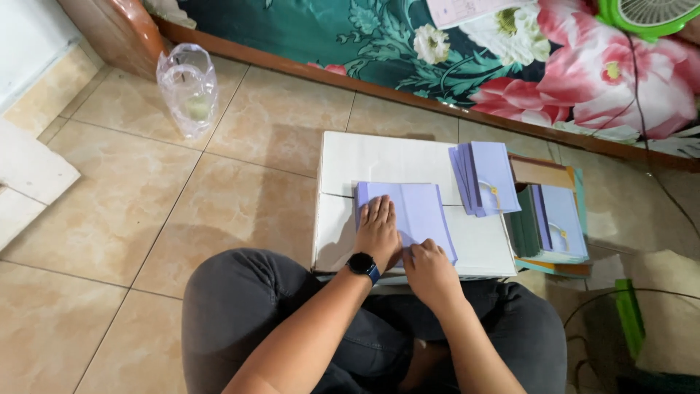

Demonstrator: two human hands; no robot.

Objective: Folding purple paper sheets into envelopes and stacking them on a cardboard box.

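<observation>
Beige marbled floor tiles spread out under a seated person, grey-trousered knees at six o'clock, and right above them sits a flat white box serving as a work surface. On it lies a lilac paper sheet, partly folded, dead centre of the view. Left hand, black watch on the wrist, is spread flat, fingers extended, pressing down on the sheet's left half. Right hand is at the sheet's near edge, fingers curled and pinching or pressing the paper there; the exact grip can't be made out. Out at two o'clock, a stack of finished lilac envelopes leans on the box's right corner. Further at three o'clock, an open carton holds more lilac and dark green pieces upright. At eleven o'clock, a crumpled clear plastic bag stands on the tiles. Along twelve o'clock runs a teal floral bedspread with big pink blooms.
</observation>
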